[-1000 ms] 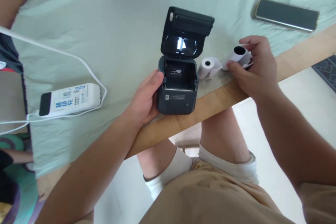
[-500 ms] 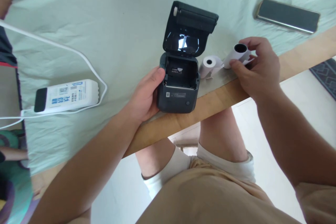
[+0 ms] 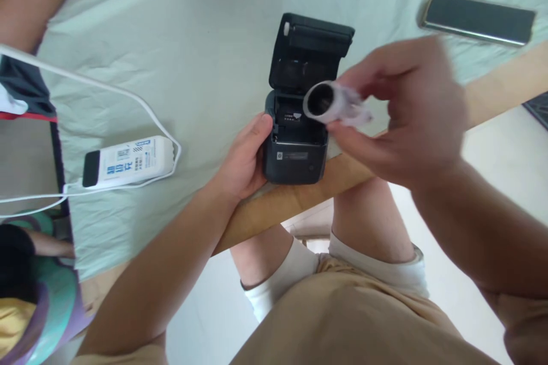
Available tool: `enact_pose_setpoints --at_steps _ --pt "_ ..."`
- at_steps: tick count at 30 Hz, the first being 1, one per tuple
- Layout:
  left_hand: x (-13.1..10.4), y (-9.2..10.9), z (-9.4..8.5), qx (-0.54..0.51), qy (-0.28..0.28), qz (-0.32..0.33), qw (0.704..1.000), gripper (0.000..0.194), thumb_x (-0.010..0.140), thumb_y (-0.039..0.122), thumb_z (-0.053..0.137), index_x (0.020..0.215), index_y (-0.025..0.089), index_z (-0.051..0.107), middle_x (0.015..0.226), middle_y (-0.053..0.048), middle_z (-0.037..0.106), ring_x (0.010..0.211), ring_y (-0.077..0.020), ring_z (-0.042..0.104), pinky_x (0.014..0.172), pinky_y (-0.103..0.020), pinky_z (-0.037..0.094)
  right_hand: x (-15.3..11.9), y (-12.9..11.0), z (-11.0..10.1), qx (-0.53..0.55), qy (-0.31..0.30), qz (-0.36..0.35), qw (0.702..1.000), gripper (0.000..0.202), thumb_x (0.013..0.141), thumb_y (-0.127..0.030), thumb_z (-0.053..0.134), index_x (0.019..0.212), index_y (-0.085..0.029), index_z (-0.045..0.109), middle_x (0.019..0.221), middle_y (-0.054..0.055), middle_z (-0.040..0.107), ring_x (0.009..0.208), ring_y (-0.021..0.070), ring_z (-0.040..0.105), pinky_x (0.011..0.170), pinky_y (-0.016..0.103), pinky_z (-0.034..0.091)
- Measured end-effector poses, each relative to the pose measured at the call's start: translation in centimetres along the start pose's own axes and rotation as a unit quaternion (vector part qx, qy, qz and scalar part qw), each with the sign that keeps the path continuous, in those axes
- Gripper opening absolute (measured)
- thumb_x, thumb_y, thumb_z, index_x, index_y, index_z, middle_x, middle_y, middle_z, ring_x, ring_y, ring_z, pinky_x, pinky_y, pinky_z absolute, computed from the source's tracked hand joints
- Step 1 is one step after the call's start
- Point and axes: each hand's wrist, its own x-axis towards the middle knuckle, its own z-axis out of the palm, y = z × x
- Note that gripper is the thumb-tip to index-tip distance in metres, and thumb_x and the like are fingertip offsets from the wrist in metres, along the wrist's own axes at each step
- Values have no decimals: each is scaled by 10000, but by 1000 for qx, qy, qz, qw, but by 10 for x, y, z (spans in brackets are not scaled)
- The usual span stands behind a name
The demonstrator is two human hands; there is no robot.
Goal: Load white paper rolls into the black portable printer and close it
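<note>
A white-lettered label (image 3: 293, 117) sits inside the boxy black plastic printer (image 3: 295, 168), lid raised; left hand (image 3: 244, 161) clasps its nine-o'clock side, right hand (image 3: 422, 111) pinches a hollow white paper roll (image 3: 343, 106) at its two o'clock.

Soft, diffuse light covers the pale green cloth (image 3: 214, 63); the white floor (image 3: 496, 159) looks brightest. Motion blurs the right grip (image 3: 415, 108) and paper roll (image 3: 343, 105); the printer's bay (image 3: 285, 130) is dark.

1 prntr (image 3: 293, 142), 1 roll (image 3: 341, 104) vis
</note>
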Motion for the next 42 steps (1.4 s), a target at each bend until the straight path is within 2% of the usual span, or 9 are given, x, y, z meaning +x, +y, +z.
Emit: enact_pose_setpoints --at_steps 3,7,14,18,25,31,35,37,42 --pt "1 -2 -1 -7 -3 6 1000 191 1002 390 781 1004 199 767 967 -34 851 1187 -295 828 999 -386 692 8 -4 18 -58 -39 -91 993 238 842 -133 667 1011 -295 626 1051 -1 812 924 243 786 781 426 604" --pt "3 -3 -2 9 13 15 1000 198 1017 406 766 988 211 757 955 -23 835 1198 -288 819 998 -397 684 8 5 27 -108 -51 -114 986 267 868 -43 641 938 -300 662 1099 -11 851 1003 246 817 807 430 604" --pt "1 -2 -4 6 -48 13 999 280 928 436 840 1056 228 703 1093 -42 840 1300 -318 777 1025 -411 681 -15 -9 34 -80 30 -165 983 173 1003 -153 675 893 -284 705 971 -12 844 968 247 782 845 430 523" --pt "-1 1 -4 -1 -52 24 998 497 860 409 889 1249 240 629 1231 -63 820 1310 -350 775 997 -447 690 -25 -7 39 -45 62 -192 978 157 1018 -146 682 938 -278 708 953 -20 843 939 216 776 834 412 495" --pt "0 0 -10 45 -61 27 997 699 750 363 984 1331 274 607 1220 -51 832 1204 -302 813 882 -354 688 -32 -5 46 -46 55 -193 979 150 1046 -182 656 971 -303 700 983 -25 842 970 208 789 838 412 537" --pt "-1 -3 -15 89 -49 52 993 785 693 208 1007 1377 274 629 1272 -39 819 1218 -287 797 985 -335 671 -32 1 34 -9 80 -216 973 129 1064 -384 619 1109 -296 702 1034 23 839 1003 253 804 896 455 582" --pt "-2 -3 -13 88 -39 44 994 823 686 207 992 1411 273 607 1341 -62 801 1326 -347 759 1057 -408 668 -3 10 10 -70 85 -142 984 389 1036 -261 601 1409 -356 654 1439 68 740 1438 330 681 1227 571 495" --pt "-2 -3 -12 89 -40 44 994 836 681 214 992 1419 268 602 1348 -70 793 1349 -357 750 1078 -428 661 11 13 4 -66 55 -124 989 531 1002 -286 625 1527 -358 586 1561 85 657 1499 368 633 1240 617 468" --pt "-1 -4 -11 81 -33 42 995 843 675 229 998 1418 275 604 1290 -59 790 1317 -353 760 1038 -423 669 -9 7 15 -58 96 -105 988 304 1071 -250 553 1329 -344 683 1317 71 774 1274 299 727 1102 522 555"
